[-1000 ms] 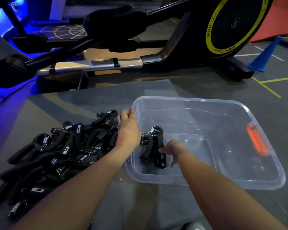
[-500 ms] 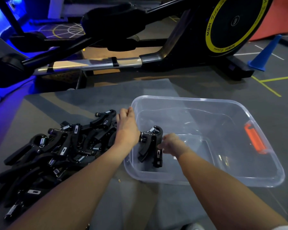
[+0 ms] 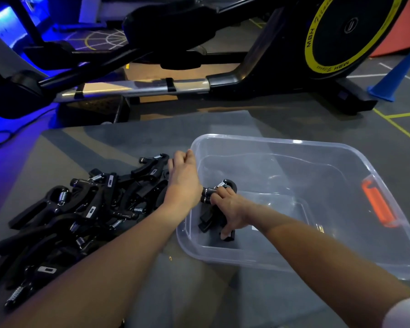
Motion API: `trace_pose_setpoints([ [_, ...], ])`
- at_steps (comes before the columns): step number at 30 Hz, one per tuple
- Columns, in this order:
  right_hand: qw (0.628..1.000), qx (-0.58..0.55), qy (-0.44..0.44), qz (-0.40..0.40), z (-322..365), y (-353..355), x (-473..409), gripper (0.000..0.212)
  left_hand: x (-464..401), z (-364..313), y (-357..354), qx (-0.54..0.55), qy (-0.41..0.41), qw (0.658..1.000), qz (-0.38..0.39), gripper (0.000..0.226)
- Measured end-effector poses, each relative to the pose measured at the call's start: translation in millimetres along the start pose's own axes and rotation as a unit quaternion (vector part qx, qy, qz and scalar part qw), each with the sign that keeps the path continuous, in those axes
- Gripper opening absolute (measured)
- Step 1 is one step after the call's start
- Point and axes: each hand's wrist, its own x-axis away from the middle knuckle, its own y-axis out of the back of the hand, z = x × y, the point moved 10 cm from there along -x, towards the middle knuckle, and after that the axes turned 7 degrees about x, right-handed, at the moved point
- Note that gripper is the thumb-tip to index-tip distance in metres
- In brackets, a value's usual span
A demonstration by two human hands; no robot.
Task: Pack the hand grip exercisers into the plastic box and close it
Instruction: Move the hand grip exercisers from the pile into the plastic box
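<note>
Right hand (image 3: 232,210) grip on exerciser (image 3: 219,189) in box (image 3: 388,192), w/ pile (image 3: 81,209) just beside

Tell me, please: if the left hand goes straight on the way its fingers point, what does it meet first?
Most likely the near-left rim of the clear plastic box. The left hand points away from the person, knuckles already at that corner; depth is unclear, so it may be touching.

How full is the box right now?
Nearly empty: the clear plastic box holds only the exercisers under the right hand.
</note>
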Motion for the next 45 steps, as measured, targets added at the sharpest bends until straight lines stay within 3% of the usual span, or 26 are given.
trace_pose_setpoints([
  [8, 0.996, 0.081, 0.017, -0.036, 5.0, 0.8, 0.2, 0.107, 1.0, -2.8, 0.0, -0.007, -0.002, 1.0, 0.007, 0.053],
  [15, 0.996, 0.067, 0.007, -0.065, 3.3, 6.8, 5.9, 0.095, 2.4, -3.4, 0.0, -0.001, 0.004, 1.0, 0.013, 0.053],
  [24, 0.998, 0.065, -0.005, -0.015, 4.3, 3.0, 6.8, 0.111, 0.8, -1.1, 0.1, -0.004, 0.009, 1.0, 0.005, 0.053],
  [28, 0.999, -0.024, -0.034, -0.018, -9.0, 16.1, 13.1, 0.091, 0.9, -1.3, 2.6, 0.026, 0.021, 0.999, 0.011, 0.051],
  [34, 0.967, -0.148, -0.129, -0.161, -29.2, 84.6, 51.6, 0.05, 8.7, 9.0, 28.3, 0.116, 0.057, 0.991, 0.019, 0.042],
  [38, 0.938, -0.208, -0.161, -0.225, -12.3, 125.1, 77.0, 0.04, 32.0, 30.9, 69.7, 0.125, 0.069, 0.99, -0.003, 0.038],
  [45, 0.932, -0.21, -0.106, -0.275, 90.7, 163.8, 90.9, 0.037, 113.7, 107.5, 128.5, 0.082, 0.102, 0.991, 0.002, 0.036],
])
